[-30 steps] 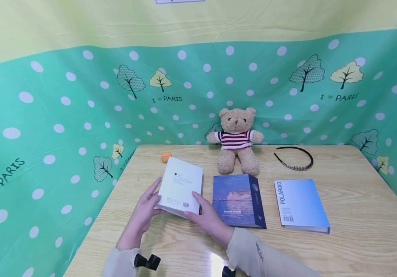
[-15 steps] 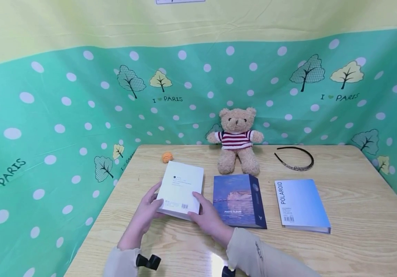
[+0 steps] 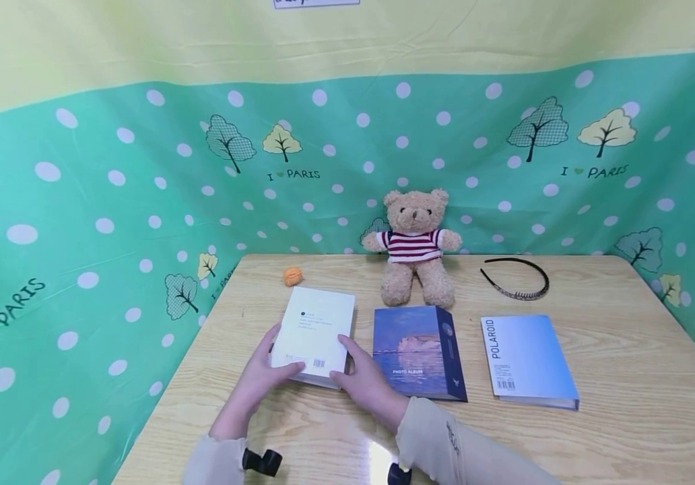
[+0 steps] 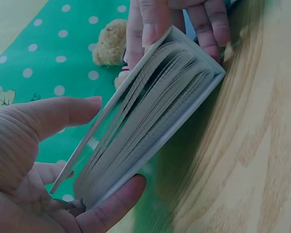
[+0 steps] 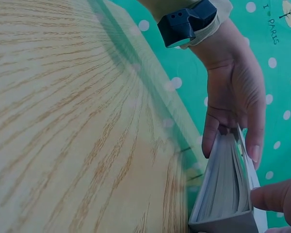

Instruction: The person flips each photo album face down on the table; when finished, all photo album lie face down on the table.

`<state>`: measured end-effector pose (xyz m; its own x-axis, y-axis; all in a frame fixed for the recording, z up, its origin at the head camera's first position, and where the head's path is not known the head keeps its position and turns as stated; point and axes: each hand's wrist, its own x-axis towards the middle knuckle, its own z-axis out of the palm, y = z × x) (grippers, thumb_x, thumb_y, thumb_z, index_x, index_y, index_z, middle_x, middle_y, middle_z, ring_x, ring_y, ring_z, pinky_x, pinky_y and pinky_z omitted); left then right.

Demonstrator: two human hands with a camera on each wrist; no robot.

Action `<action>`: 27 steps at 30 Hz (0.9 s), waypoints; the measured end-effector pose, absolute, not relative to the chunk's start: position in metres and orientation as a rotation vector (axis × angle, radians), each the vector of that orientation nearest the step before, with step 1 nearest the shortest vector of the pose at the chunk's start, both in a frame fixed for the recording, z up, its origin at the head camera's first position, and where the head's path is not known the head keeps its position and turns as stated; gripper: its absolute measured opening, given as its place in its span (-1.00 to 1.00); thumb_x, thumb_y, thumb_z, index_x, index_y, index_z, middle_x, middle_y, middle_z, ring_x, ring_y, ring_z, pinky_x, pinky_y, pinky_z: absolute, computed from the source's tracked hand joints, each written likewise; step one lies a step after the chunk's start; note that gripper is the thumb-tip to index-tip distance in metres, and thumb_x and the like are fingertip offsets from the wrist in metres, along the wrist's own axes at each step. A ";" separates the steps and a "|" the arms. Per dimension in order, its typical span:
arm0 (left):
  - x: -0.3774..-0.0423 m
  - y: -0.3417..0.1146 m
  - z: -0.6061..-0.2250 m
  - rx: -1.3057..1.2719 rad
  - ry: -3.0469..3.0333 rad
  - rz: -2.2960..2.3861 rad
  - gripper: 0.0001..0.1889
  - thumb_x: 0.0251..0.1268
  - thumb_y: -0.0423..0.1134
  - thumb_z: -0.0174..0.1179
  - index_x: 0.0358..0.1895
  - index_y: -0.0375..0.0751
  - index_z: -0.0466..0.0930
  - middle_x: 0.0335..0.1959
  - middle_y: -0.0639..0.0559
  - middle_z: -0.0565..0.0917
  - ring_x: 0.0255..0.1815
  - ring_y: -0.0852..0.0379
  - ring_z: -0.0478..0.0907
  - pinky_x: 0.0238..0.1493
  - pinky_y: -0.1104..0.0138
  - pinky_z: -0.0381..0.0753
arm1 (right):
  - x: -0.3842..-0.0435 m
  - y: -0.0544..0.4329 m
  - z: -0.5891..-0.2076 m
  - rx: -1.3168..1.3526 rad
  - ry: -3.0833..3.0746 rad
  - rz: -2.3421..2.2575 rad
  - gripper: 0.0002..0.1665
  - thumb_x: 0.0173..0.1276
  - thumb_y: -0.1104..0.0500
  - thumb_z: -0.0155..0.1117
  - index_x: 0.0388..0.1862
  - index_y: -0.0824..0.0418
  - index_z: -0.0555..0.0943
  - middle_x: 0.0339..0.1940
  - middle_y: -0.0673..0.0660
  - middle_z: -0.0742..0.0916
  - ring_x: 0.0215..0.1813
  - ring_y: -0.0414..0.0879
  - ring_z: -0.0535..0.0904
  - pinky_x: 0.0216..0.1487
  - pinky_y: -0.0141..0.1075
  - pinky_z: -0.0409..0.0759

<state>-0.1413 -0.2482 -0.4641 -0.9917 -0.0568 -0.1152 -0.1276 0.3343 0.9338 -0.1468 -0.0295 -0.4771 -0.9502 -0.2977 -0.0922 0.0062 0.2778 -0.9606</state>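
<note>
A white photo album, back cover up with small print and a barcode, is held between both hands at the left of the table. My left hand grips its left side, thumb over the cover and fingers beneath, as the left wrist view shows. At the right edge my right hand grips the spine side, thumb on the cover. The loose pages show at the album's near end, tilted above the wood in the left wrist view. Close by on the right lies a dark blue photo album with a sea cliff picture.
Further right is a light blue album marked POLAROID. A teddy bear in a striped shirt sits at the back of the wooden table. Near it lies a black headband. Behind the white album sits a small orange object.
The white album has come down and slightly nearer, its cover now lying flatter. My left thumb has slid further right across its lower cover. My right hand has barely moved.
</note>
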 end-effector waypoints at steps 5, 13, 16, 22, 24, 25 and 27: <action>-0.142 -0.248 -0.467 -0.138 2.551 1.722 0.14 -0.09 -0.24 0.53 0.56 -0.17 -0.06 0.53 -0.25 0.07 0.50 -0.23 0.03 0.47 -0.09 -0.07 | -0.147 -0.030 -0.477 -0.263 2.293 -1.701 -0.05 0.25 0.29 0.36 0.56 0.12 0.15 0.49 0.30 0.29 0.26 0.23 0.45 0.25 0.02 0.43; -0.139 -0.244 -0.469 -0.122 2.700 1.534 0.25 -0.26 -0.13 0.61 0.56 -0.08 -0.05 0.41 -0.29 0.10 0.31 -0.18 0.13 0.34 -0.13 0.19 | -0.148 -0.031 -0.480 -0.286 2.233 -1.750 0.09 0.23 0.33 0.36 0.60 0.12 -0.05 0.38 0.37 0.41 -0.24 -0.07 0.58 -0.28 -0.30 0.60; -0.138 -0.244 -0.469 -0.092 2.746 1.498 0.24 -0.28 -0.13 0.62 0.55 -0.14 -0.01 0.38 -0.29 0.19 0.27 -0.17 0.15 0.31 -0.12 0.22 | -0.149 -0.031 -0.480 -0.300 2.240 -1.750 0.08 0.23 0.32 0.36 0.60 0.08 -0.02 0.34 0.36 0.45 -0.18 -0.06 0.58 -0.23 -0.27 0.60; -0.142 -0.246 -0.475 -0.017 2.799 1.452 0.07 -0.29 -0.15 0.62 0.43 -0.23 0.24 0.17 -0.14 0.52 0.11 -0.05 0.42 0.25 0.02 0.33 | -0.148 -0.030 -0.479 -0.346 2.315 -1.661 0.01 0.26 0.24 0.36 0.59 0.09 0.05 0.34 0.35 0.47 -0.32 -0.10 0.56 -0.17 -0.19 0.58; -0.143 -0.247 -0.476 0.018 2.786 1.479 0.02 -0.28 -0.18 0.62 0.39 -0.26 0.30 0.12 -0.11 0.58 0.05 0.00 0.50 0.24 0.04 0.36 | -0.147 -0.030 -0.479 -0.354 2.336 -1.637 0.01 0.27 0.23 0.36 0.59 0.11 0.04 0.36 0.35 0.45 -0.28 -0.10 0.56 -0.13 -0.18 0.58; -0.144 -0.247 -0.477 0.036 2.774 1.495 -0.01 -0.27 -0.20 0.62 0.38 -0.27 0.32 0.11 -0.11 0.60 0.04 0.00 0.53 0.25 0.05 0.37 | -0.147 -0.030 -0.479 -0.357 2.343 -1.631 0.01 0.27 0.22 0.35 0.59 0.12 0.03 0.37 0.35 0.43 -0.25 -0.11 0.56 -0.12 -0.18 0.57; -0.144 -0.246 -0.477 0.037 2.762 1.502 -0.02 -0.25 -0.21 0.61 0.38 -0.29 0.32 0.14 -0.13 0.59 0.07 -0.01 0.53 0.28 0.03 0.34 | -0.146 -0.030 -0.479 -0.360 2.355 -1.621 0.01 0.27 0.22 0.35 0.59 0.16 0.03 0.39 0.37 0.40 -0.23 -0.10 0.55 -0.12 -0.18 0.58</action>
<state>-0.1435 -0.2465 -0.4771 -0.9997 0.0195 0.0136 0.0221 0.5431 0.8394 -0.1462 -0.0296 -0.4792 -0.9358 -0.3453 -0.0713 -0.0566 0.3469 -0.9362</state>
